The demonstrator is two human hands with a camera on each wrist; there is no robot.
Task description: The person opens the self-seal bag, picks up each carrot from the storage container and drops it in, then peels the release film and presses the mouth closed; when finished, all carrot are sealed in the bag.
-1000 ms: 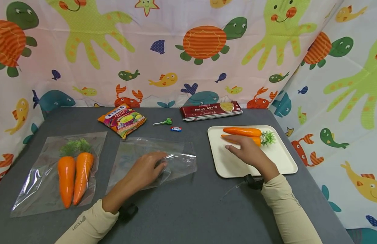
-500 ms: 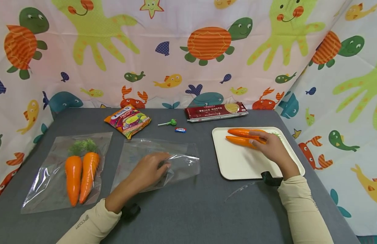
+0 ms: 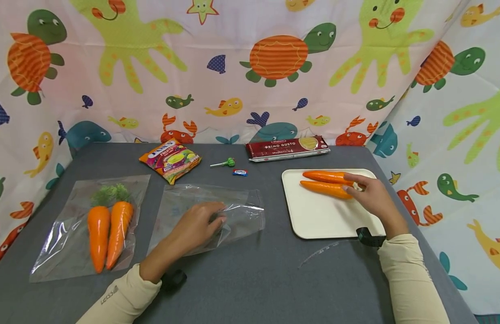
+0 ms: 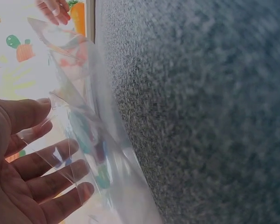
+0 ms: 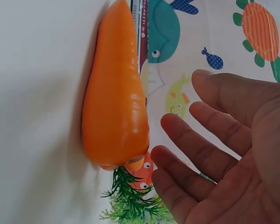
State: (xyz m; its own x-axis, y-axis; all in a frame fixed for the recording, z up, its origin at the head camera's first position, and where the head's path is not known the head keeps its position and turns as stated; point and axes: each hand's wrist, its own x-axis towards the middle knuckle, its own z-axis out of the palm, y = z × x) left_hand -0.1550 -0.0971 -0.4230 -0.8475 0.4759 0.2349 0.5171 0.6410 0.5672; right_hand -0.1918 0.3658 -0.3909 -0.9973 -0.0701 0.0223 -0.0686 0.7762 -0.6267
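Observation:
Two orange toy carrots point(image 3: 326, 189) lie side by side on a cream tray point(image 3: 314, 220) at the right. Over their leafy ends reaches my right hand point(image 3: 373, 195), hiding most of the greens in the head view. In the right wrist view its fingers point(image 5: 200, 154) are spread loosely beside the near carrot point(image 5: 116, 88), with a gap to it. My left hand point(image 3: 199, 225) is at a clear plastic bag point(image 3: 243, 216) in the middle. Film of the bag point(image 4: 91, 116) stands raised across its relaxed, parted fingers point(image 4: 51, 161), and the thumb tip meets a fold.
Another clear bag point(image 3: 63, 243) with two larger carrots point(image 3: 119, 231) lies at the left. Behind are a colourful candy packet point(image 3: 170, 161), a lollipop point(image 3: 223, 163), a small blue-red wrapped sweet point(image 3: 240, 172) and a red spaghetti pack point(image 3: 288, 148). A patterned curtain point(image 3: 217, 58) backs the table.
My right hand has shifted right along the carrots, from their tips to their leafy ends. The left hand stays at the bag. The head view has turned slightly left.

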